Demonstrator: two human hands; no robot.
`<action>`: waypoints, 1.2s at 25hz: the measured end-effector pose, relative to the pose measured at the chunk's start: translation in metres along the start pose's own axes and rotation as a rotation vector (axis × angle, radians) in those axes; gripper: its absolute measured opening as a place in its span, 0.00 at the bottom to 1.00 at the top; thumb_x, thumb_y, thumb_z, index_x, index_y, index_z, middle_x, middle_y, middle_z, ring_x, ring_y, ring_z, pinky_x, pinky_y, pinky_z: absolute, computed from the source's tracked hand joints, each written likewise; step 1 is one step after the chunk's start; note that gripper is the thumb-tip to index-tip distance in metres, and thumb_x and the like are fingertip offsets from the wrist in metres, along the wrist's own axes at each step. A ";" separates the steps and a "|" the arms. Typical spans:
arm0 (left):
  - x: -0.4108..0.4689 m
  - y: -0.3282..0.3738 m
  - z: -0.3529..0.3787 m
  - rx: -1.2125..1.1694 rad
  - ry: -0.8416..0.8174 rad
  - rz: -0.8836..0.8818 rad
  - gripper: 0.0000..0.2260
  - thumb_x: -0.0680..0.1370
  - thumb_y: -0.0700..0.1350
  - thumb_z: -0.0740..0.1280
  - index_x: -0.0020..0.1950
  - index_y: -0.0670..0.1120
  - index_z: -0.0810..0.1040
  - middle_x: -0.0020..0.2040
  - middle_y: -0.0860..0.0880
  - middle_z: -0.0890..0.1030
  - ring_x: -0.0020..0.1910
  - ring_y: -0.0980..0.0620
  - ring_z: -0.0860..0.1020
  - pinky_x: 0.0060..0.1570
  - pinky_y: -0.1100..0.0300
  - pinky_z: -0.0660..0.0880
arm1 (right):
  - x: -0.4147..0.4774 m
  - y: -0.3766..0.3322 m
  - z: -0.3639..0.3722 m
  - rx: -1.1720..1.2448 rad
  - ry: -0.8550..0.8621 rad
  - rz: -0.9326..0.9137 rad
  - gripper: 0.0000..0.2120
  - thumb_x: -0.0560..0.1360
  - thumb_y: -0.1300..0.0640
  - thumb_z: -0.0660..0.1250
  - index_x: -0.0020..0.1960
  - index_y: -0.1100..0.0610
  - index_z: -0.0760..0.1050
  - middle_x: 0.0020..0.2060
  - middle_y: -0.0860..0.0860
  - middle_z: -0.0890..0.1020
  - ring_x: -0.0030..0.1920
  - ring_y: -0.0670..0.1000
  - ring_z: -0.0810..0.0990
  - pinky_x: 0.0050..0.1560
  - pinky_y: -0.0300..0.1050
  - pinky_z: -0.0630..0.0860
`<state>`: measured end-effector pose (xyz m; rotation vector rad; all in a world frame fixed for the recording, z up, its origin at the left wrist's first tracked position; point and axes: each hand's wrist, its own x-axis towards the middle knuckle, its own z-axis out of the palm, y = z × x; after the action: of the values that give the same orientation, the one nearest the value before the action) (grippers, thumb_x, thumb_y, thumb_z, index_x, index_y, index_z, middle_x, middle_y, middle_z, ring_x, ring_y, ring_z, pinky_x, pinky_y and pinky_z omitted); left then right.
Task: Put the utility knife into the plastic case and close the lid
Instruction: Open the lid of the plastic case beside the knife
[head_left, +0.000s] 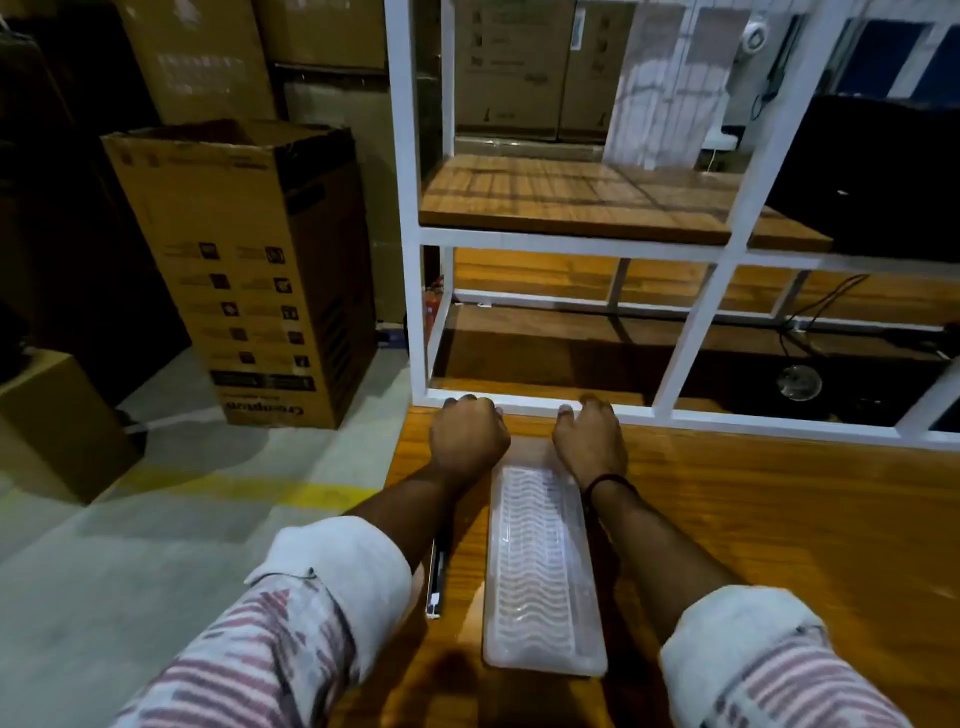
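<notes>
A clear plastic case (543, 561) with a wavy ribbed pattern lies lengthwise on the wooden table (779, 519), its lid down. The utility knife (435, 582), slim, dark and silver, lies left of the case, parallel to it and partly hidden under my left forearm. My left hand (467, 436) rests as a loose fist on the table just left of the case's far end, with nothing visible in it. My right hand (589, 441) lies with bent fingers over the case's far end. Whether it grips the case is hidden.
A white metal shelf frame (571, 410) with wooden boards stands right behind both hands. The table's left edge runs close to the knife, with grey floor and yellow tape below. Cardboard boxes (249, 270) stand at the left. Cables and a dark box sit at the right.
</notes>
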<state>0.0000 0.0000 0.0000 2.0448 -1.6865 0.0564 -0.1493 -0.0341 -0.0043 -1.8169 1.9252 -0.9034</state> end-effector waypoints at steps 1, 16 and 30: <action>-0.002 0.000 0.005 -0.014 -0.037 -0.066 0.14 0.81 0.50 0.62 0.48 0.44 0.84 0.47 0.44 0.85 0.48 0.42 0.84 0.44 0.55 0.77 | -0.004 0.005 0.005 0.006 -0.022 0.066 0.21 0.80 0.50 0.60 0.66 0.62 0.74 0.64 0.62 0.78 0.64 0.64 0.76 0.63 0.54 0.73; -0.022 0.002 0.047 -0.424 -0.047 -0.313 0.22 0.86 0.52 0.57 0.45 0.43 0.84 0.43 0.43 0.86 0.40 0.45 0.81 0.41 0.57 0.71 | -0.006 0.031 0.028 -0.006 0.001 0.042 0.19 0.83 0.55 0.57 0.54 0.69 0.78 0.54 0.68 0.81 0.58 0.69 0.76 0.61 0.56 0.72; -0.024 -0.003 0.044 -0.462 0.003 -0.227 0.18 0.85 0.50 0.60 0.42 0.46 0.83 0.36 0.51 0.82 0.30 0.60 0.73 0.31 0.64 0.65 | -0.005 0.035 0.038 -0.070 0.131 -0.023 0.18 0.82 0.52 0.56 0.56 0.64 0.78 0.55 0.61 0.80 0.57 0.61 0.77 0.59 0.55 0.75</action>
<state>-0.0149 0.0054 -0.0480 1.8577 -1.3031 -0.3710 -0.1512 -0.0381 -0.0557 -1.8653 2.0419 -0.9973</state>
